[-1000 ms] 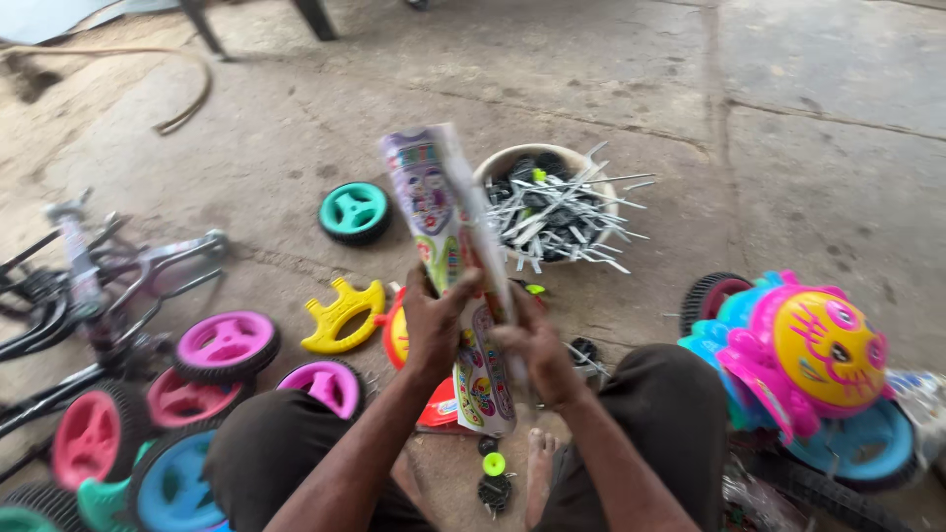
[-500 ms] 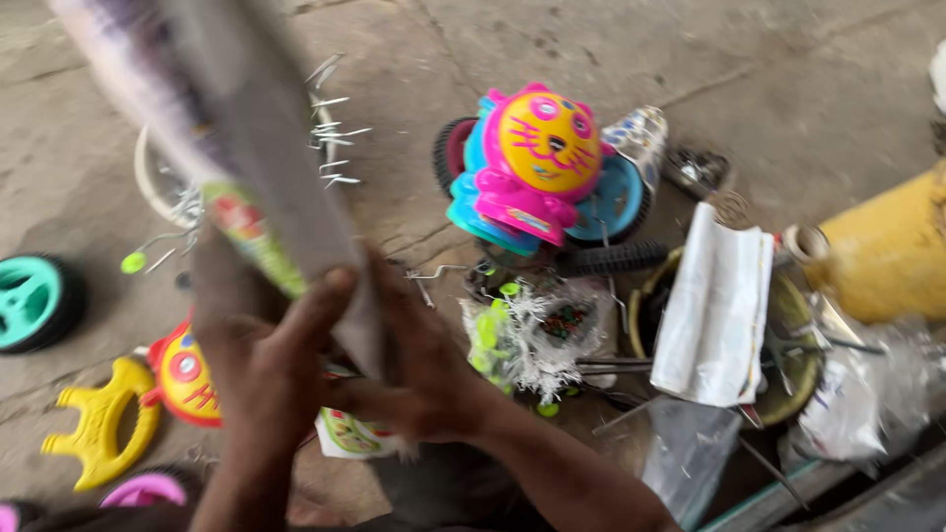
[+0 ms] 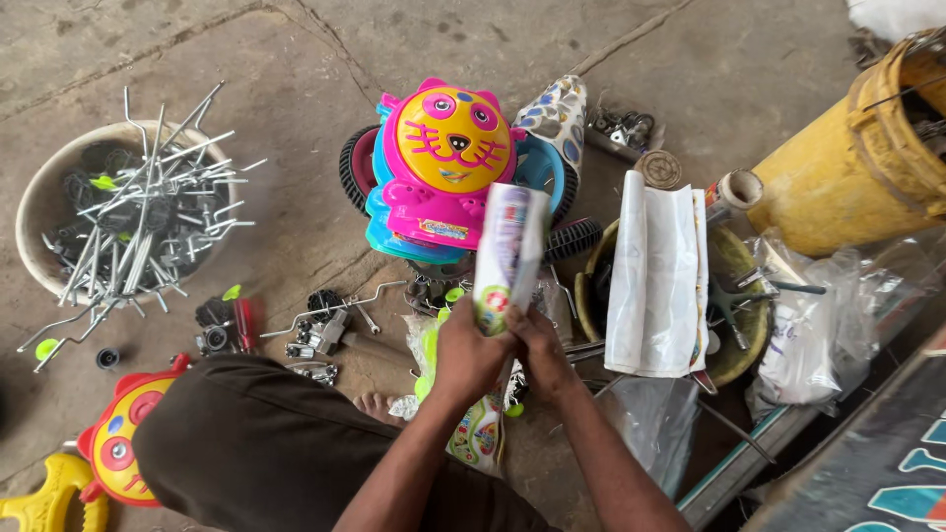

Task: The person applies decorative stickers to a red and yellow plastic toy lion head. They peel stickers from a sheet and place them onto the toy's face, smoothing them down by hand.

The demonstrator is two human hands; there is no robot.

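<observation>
at the far left a yellow plastic part [image 3: 39, 498] and a red-and-yellow toy face [image 3: 123, 438] lie on the concrete floor [image 3: 296, 59]. above them a pale round tub [image 3: 44, 212] bristles with thin bent metal rods [image 3: 148, 212]. a dark brown trouser knee [image 3: 266, 443] fills the lower middle, with small metal fittings [image 3: 320, 335] just beyond it.

the left hand [image 3: 468, 355] comes up from the bottom edge, forearm angled up and right, fingers curled shut around the lower part of a printed sheet [image 3: 507, 256]. the right hand [image 3: 542, 355] rises beside it, touching it, fingers closed on the same sheet from the right. the sheet is glossy, stiff and folded lengthwise, white with coloured prints; its long axis stands nearly upright, top tipped slightly right, held above the floor in front of a shiny pink-and-yellow cat-face toy [image 3: 448, 158] stacked on blue parts and black ribbed wheels [image 3: 572, 236].

rightward, folded white paper [image 3: 655, 276] drapes over a round basket [image 3: 739, 296], then crinkled clear bags [image 3: 818, 325] and a worn yellow drum [image 3: 857, 158].
</observation>
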